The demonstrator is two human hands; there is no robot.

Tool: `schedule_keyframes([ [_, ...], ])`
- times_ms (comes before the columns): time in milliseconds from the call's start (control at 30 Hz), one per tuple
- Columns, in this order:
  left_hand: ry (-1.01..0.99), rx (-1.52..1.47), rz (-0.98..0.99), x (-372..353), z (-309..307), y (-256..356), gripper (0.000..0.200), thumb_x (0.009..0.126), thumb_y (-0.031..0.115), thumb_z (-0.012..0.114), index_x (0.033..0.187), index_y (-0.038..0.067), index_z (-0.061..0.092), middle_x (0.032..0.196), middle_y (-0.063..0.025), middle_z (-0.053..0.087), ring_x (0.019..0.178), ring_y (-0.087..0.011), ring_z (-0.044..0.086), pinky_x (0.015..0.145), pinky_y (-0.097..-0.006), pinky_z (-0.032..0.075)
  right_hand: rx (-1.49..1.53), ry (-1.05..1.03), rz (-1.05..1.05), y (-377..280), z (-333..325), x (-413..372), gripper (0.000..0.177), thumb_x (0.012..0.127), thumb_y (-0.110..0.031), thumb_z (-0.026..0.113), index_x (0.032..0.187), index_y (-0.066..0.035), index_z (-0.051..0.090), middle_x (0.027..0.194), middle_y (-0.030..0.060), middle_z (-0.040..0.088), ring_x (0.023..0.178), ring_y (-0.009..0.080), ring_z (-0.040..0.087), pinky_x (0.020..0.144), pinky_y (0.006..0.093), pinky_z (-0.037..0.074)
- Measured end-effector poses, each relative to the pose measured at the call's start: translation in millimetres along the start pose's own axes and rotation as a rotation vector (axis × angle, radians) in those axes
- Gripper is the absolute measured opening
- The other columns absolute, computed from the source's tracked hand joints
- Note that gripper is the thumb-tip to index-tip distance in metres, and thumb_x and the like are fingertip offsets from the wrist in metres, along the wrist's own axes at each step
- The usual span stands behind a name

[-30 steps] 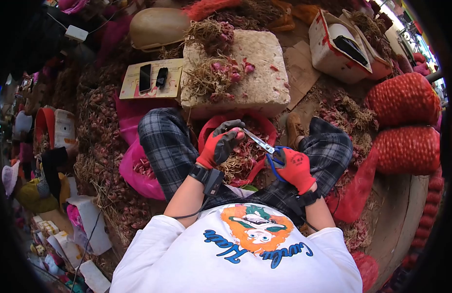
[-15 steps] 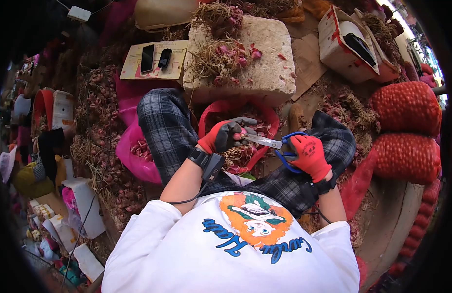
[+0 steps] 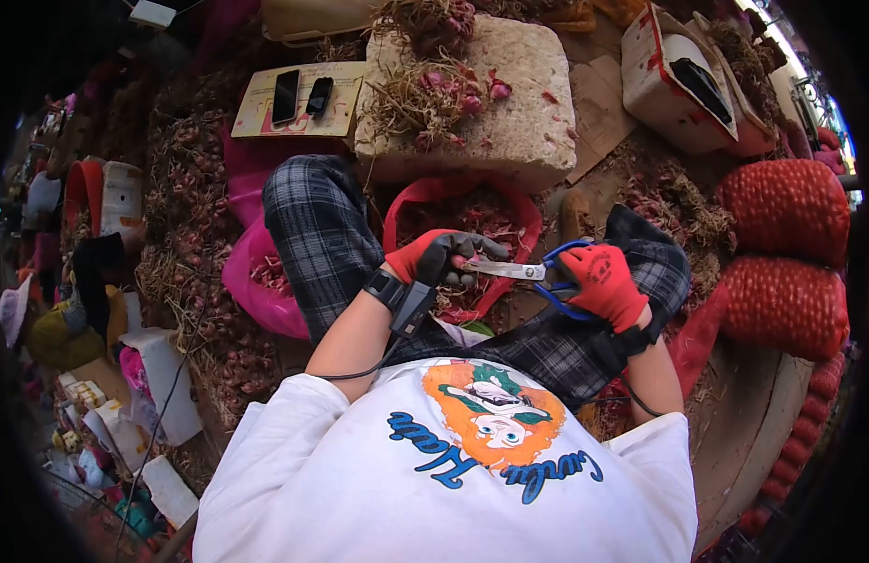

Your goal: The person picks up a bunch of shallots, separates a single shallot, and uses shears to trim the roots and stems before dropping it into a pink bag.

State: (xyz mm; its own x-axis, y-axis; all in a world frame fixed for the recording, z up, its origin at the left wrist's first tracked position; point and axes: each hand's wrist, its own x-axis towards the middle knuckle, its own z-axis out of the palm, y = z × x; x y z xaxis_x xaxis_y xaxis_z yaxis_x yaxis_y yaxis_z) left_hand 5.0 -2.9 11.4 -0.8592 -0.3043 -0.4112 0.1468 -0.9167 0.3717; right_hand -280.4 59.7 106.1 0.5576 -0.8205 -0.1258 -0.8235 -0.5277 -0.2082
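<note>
My left hand [image 3: 441, 258], in a red and grey work glove, is closed round a small shallot [image 3: 460, 264]; its fingers hide most of it. Blue-handled scissors [image 3: 509, 270] are gripped in my gloved right hand [image 3: 596, 280], with the blades pointing left and the tips at the shallot. Below both hands, a red-rimmed container [image 3: 531, 218] sits between my knees with shallots and dry trimmings inside. In front of it, a bunch of shallots with dried stalks [image 3: 434, 98] lies on a pale foam block [image 3: 533, 113].
A phone [image 3: 285, 98] and a small black device [image 3: 319, 96] lie on a board at upper left. Loose shallots [image 3: 186, 188] cover the floor on the left, beside a pink bag [image 3: 256, 281]. Full red mesh sacks [image 3: 781, 211] are stacked at right. A foam box [image 3: 673, 84] stands behind.
The shallot and scissors stay together between my hands, which have shifted slightly to the right in view. The scissor blades look more closed. The camera view has moved a little.
</note>
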Motion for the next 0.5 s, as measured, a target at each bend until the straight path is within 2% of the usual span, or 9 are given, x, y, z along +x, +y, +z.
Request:
schedule_keyframes([
  [100, 0.031, -0.028, 0.012, 0.3, 5.5, -0.8, 0.047, 0.060, 0.002, 0.050, 0.105, -0.006, 0.060, 0.133, -0.0193, 0.047, 0.088, -0.0200, 0.061, 0.065, -0.0245, 0.054, -0.023, 0.000, 0.007, 2.0, 10.2, -5.0, 0.042, 0.062, -0.032, 0.075, 0.094, -0.011, 0.059, 0.083, 0.0070, 0.063, 0.077, 0.0274, 0.062, 0.066, 0.0378, 0.047],
  [200, -0.014, -0.083, 0.018, 4.0, 2.3, -2.8, 0.047, 0.064, 0.004, 0.048, 0.109, -0.006, 0.058, 0.123, -0.0200, 0.054, 0.062, -0.0150, 0.054, 0.052, -0.0214, 0.046, -0.016, -0.031, -0.025, 4.6, 18.0, -8.6, 0.043, 0.059, -0.029, 0.076, 0.093, -0.009, 0.058, 0.080, 0.0061, 0.062, 0.076, 0.0272, 0.062, 0.063, 0.0384, 0.047],
  [300, -0.488, -0.211, 0.009, 20.8, -35.8, -11.9, 0.043, 0.073, 0.002, 0.045, 0.114, -0.003, 0.058, 0.118, -0.0112, 0.058, 0.077, -0.0151, 0.057, 0.066, -0.0225, 0.049, 0.015, -0.016, 0.013, 0.6, 25.2, -10.2, 0.040, 0.061, -0.024, 0.076, 0.094, -0.008, 0.060, 0.082, 0.0073, 0.064, 0.077, 0.0281, 0.063, 0.065, 0.0381, 0.048],
  [400, 0.104, 0.018, 0.161, 4.3, 12.5, -1.2, 0.045, 0.082, 0.012, 0.044, 0.123, -0.005, 0.048, 0.093, -0.0116, 0.058, 0.055, -0.0114, 0.047, 0.049, -0.0208, 0.040, 0.541, 0.058, 0.083, -3.6, 27.4, -4.9, 0.033, 0.069, -0.025, 0.074, 0.095, -0.008, 0.062, 0.084, 0.0091, 0.065, 0.079, 0.0286, 0.064, 0.068, 0.0369, 0.050],
  [433, 0.265, 0.131, 0.350, 2.5, 14.3, 2.0, 0.044, 0.087, 0.016, 0.045, 0.126, -0.003, 0.046, 0.091, -0.0087, 0.057, 0.064, -0.0111, 0.052, 0.055, -0.0220, 0.043, 0.823, 0.007, 0.262, -15.7, 6.7, 2.3, 0.028, 0.076, -0.027, 0.072, 0.096, -0.009, 0.064, 0.084, 0.0108, 0.066, 0.079, 0.0283, 0.065, 0.069, 0.0355, 0.050],
  [467, 0.358, 0.148, 0.489, -8.6, 11.3, 13.4, 0.040, 0.085, 0.009, 0.049, 0.124, -0.002, 0.048, 0.092, -0.0064, 0.053, 0.070, -0.0109, 0.052, 0.064, -0.0245, 0.047, 0.767, 0.054, 0.262, -13.9, 1.1, 8.5, 0.029, 0.077, -0.030, 0.072, 0.095, -0.009, 0.065, 0.084, 0.0107, 0.066, 0.078, 0.0281, 0.065, 0.068, 0.0351, 0.050],
  [500, 0.470, 0.190, 0.686, -31.5, 23.9, 30.9, 0.042, 0.087, 0.012, 0.049, 0.126, -0.002, 0.046, 0.095, -0.0081, 0.054, 0.073, -0.0112, 0.054, 0.068, -0.0257, 0.049, 0.714, 0.100, 0.269, -11.2, -3.9, 11.8, 0.030, 0.077, -0.032, 0.072, 0.095, -0.010, 0.065, 0.083, 0.0105, 0.066, 0.078, 0.0279, 0.065, 0.068, 0.0348, 0.050],
])
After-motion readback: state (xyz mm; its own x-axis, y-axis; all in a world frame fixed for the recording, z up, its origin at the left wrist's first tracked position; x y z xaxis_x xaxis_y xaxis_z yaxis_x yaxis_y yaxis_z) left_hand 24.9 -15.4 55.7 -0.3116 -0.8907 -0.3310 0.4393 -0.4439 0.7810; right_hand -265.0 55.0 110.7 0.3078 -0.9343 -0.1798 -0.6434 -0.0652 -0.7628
